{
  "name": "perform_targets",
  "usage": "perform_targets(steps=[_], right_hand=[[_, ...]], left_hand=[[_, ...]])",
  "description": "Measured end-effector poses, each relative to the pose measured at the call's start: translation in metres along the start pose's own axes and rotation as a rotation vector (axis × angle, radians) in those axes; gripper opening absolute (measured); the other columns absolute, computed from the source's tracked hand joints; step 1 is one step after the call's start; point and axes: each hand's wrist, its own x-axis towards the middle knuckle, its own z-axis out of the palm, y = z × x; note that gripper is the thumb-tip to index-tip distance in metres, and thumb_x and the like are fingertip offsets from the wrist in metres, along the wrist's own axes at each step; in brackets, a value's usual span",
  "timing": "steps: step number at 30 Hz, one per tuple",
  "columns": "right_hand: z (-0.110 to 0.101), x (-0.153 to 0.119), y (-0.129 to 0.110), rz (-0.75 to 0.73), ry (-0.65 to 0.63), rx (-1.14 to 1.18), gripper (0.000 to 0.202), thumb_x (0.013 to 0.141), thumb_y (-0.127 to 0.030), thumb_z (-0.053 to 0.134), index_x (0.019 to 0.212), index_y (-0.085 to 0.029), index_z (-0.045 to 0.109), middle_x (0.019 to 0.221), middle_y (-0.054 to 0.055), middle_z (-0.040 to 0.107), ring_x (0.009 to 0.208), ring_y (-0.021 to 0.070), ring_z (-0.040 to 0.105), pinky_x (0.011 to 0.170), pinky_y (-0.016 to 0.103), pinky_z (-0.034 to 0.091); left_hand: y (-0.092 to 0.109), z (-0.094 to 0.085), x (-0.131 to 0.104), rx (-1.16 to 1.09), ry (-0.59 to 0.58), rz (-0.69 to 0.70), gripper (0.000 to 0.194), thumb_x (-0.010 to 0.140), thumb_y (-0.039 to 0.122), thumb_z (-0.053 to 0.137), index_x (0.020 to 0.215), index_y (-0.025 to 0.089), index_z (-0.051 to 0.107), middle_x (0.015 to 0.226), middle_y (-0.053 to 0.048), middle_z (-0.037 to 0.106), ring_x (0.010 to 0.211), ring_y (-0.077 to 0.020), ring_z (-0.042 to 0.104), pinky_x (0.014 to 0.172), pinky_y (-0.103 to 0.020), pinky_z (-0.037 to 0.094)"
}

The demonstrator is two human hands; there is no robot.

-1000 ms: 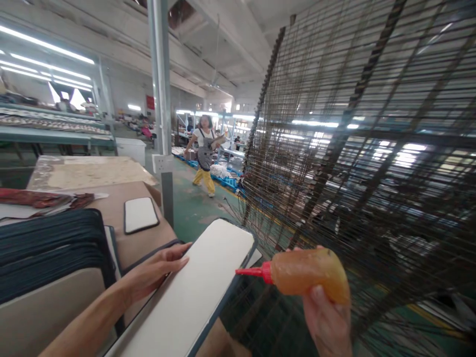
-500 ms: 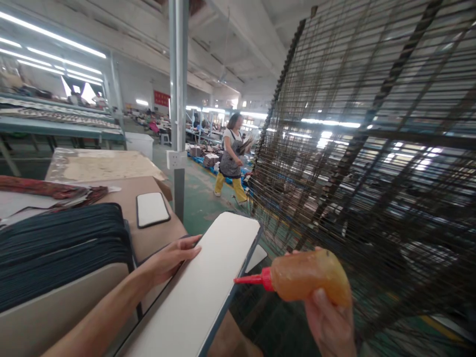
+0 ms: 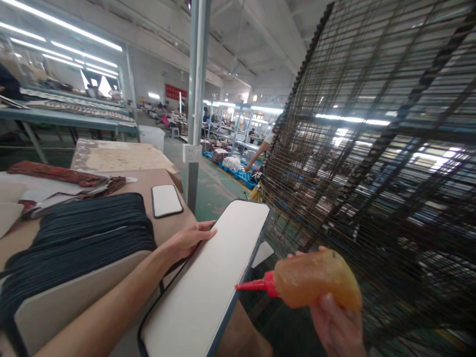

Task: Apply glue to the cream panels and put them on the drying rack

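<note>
My left hand [image 3: 195,237] grips the left edge of a long white panel [image 3: 213,263] with rounded corners and a dark blue edge, the thumb on its face. The panel is tilted, its far end pointing up and away. In my right hand [image 3: 336,317] lies a squeeze bottle [image 3: 318,280] of amber liquid, held on its side. Its red nozzle [image 3: 255,285] points left, and the tip is at the panel's right edge; whether it touches, I cannot tell. Beside my left forearm stands a stack of dark-edged panels [image 3: 92,238].
A small white panel [image 3: 166,201] lies on the brown-covered table [image 3: 148,178], near patterned reddish material [image 3: 55,173]. A grey post [image 3: 193,183] with a socket rises behind. To the right leans a big wire rack [image 3: 353,148], partly hiding a person [image 3: 262,151].
The view has shifted a little, so most things sit further right. The nozzle tip has moved slightly nearer along the panel's right edge. The walking person has passed behind the wire rack.
</note>
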Motion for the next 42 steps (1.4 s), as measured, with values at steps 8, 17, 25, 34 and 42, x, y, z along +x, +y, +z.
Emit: perform_targets(steps=[8, 17, 25, 34, 42], right_hand=[[0.016, -0.007, -0.008, 0.035, -0.064, 0.021, 0.071, 0.077, -0.031, 0.069, 0.14, -0.026, 0.034, 0.12, 0.015, 0.065, 0.113, 0.0386, 0.059, 0.095, 0.063, 0.043], [0.03, -0.02, -0.018, 0.136, 0.011, 0.075, 0.084, 0.063, -0.041, 0.081, 0.135, -0.026, 0.039, 0.114, 0.014, 0.068, 0.115, 0.0403, 0.057, 0.096, 0.062, 0.042], [0.027, -0.031, -0.015, 0.065, -0.018, 0.011, 0.078, 0.066, -0.051, 0.076, 0.132, -0.026, 0.044, 0.115, 0.014, 0.068, 0.115, 0.0409, 0.057, 0.094, 0.062, 0.043], [0.02, 0.005, -0.025, -0.063, 0.135, 0.004, 0.07, 0.068, -0.028, 0.077, 0.131, -0.026, 0.047, 0.122, 0.013, 0.064, 0.111, 0.0378, 0.06, 0.1, 0.066, 0.036], [0.032, -0.043, -0.015, 0.067, 0.044, 0.072, 0.077, 0.064, -0.047, 0.078, 0.13, -0.025, 0.046, 0.111, 0.014, 0.069, 0.113, 0.0415, 0.058, 0.094, 0.063, 0.043]], left_hand=[[0.007, -0.001, 0.013, -0.026, 0.031, 0.005, 0.062, 0.061, 0.019, 0.083, 0.12, 0.013, 0.063, 0.081, -0.008, 0.076, 0.063, -0.0195, 0.069, 0.062, -0.028, 0.055], [0.01, -0.003, 0.024, -0.021, 0.082, 0.004, 0.062, 0.062, 0.013, 0.081, 0.121, 0.013, 0.062, 0.078, -0.007, 0.076, 0.063, -0.0192, 0.068, 0.063, -0.03, 0.055], [0.011, -0.003, 0.03, -0.006, 0.129, 0.015, 0.067, 0.058, 0.012, 0.084, 0.121, 0.012, 0.063, 0.077, -0.006, 0.076, 0.058, -0.017, 0.066, 0.061, -0.028, 0.054], [0.016, 0.012, 0.02, 0.002, 0.156, 0.0, 0.066, 0.059, 0.01, 0.082, 0.121, 0.01, 0.062, 0.08, -0.008, 0.076, 0.059, -0.0182, 0.066, 0.062, -0.029, 0.055], [0.014, 0.013, 0.027, 0.001, 0.2, 0.009, 0.07, 0.059, 0.011, 0.082, 0.125, 0.009, 0.059, 0.075, -0.008, 0.076, 0.053, -0.0173, 0.064, 0.057, -0.028, 0.054]])
